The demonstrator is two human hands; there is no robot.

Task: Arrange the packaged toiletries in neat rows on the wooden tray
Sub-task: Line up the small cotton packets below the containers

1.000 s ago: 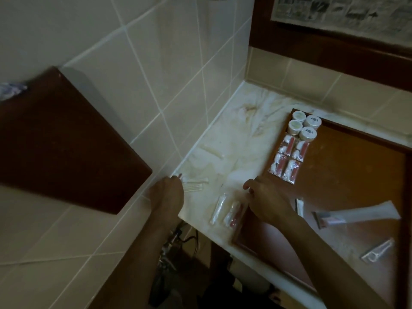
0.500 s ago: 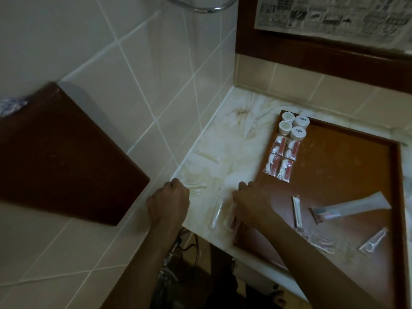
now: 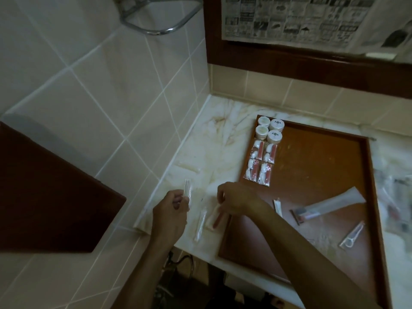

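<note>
The wooden tray (image 3: 316, 166) lies on the marble counter. In its far left corner stand several small white jars (image 3: 269, 130), with several red-and-white sachets (image 3: 259, 166) lined up below them. My left hand (image 3: 170, 214) holds thin clear packets (image 3: 187, 191) lifted off the counter near the wall. My right hand (image 3: 237, 198) pinches the top of a red-and-white packet (image 3: 215, 216) lying beside the tray's left edge. A slim white packet (image 3: 199, 226) lies next to it. Loose on the tray are a small sachet (image 3: 277, 207), a long toothbrush pack (image 3: 327, 206) and a clear floss pick pack (image 3: 352, 236).
A dark wooden panel (image 3: 53, 197) juts from the tiled wall at left. A pale packet (image 3: 189, 168) rests on the counter near the wall. More blurred clear packets (image 3: 394, 201) lie right of the tray. A newspaper-covered mirror frame (image 3: 301, 54) hangs behind; a chrome rail (image 3: 156, 21) sits above.
My left hand has lifted the thin clear packets off the counter. My right hand has stayed over the red-and-white packet by the tray edge and now pinches its top.
</note>
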